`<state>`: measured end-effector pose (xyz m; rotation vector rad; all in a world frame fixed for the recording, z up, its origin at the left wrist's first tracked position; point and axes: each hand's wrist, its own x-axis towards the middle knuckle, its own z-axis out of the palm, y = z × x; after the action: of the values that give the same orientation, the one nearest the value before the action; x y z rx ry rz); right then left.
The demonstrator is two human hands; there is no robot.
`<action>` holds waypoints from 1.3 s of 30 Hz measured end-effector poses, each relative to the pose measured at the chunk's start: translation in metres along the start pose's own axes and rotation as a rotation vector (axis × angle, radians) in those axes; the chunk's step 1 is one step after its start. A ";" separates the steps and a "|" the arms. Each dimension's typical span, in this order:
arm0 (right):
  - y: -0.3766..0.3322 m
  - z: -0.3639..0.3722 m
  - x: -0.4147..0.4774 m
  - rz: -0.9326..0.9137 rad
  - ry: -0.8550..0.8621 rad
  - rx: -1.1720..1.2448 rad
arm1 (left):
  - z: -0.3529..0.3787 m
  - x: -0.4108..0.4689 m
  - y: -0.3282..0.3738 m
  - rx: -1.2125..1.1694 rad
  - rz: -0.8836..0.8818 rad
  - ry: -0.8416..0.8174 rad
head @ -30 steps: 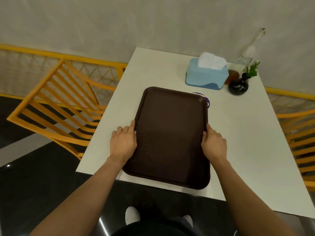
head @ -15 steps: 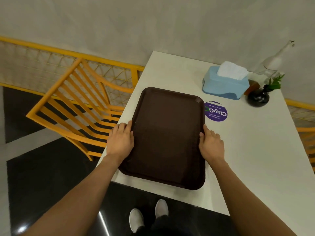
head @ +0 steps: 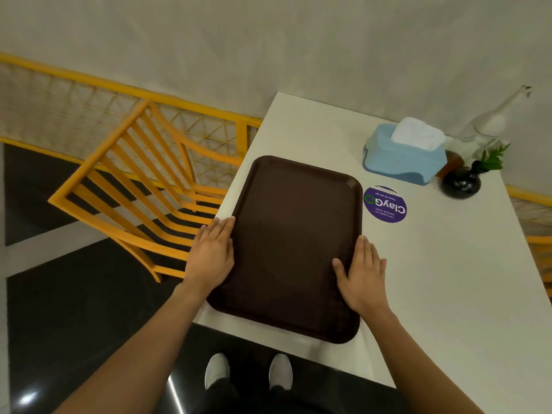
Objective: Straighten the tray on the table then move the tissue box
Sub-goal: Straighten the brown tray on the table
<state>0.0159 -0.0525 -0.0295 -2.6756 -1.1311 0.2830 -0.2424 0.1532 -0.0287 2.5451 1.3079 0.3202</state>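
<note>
both flat, unclenched hands are pressing the brown tray (head: 294, 243): left hand (head: 211, 256) and right hand (head: 363, 277) flanking it; tissue box (head: 401, 158) is sitting beyond the right.

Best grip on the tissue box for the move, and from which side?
Probably the two short end walls of the blue tissue box, coming from above and the near side. The tissue sticks out of the top, and the black vase and bottle crowd its right and far sides.

Matt brown plastic tray (head: 294, 243); smooth white table (head: 448, 294).
</note>
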 end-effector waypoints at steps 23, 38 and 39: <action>-0.028 0.006 0.003 0.086 0.015 -0.003 | -0.005 0.038 -0.021 -0.054 0.035 -0.081; -0.020 -0.003 0.005 0.082 0.011 0.110 | -0.004 0.043 -0.008 -0.133 0.045 -0.082; -0.020 -0.004 0.007 0.082 0.017 0.115 | -0.004 0.044 -0.007 -0.139 0.046 -0.081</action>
<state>0.0078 -0.0347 -0.0209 -2.6212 -0.9708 0.3284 -0.2240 0.1932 -0.0237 2.4477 1.1579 0.3023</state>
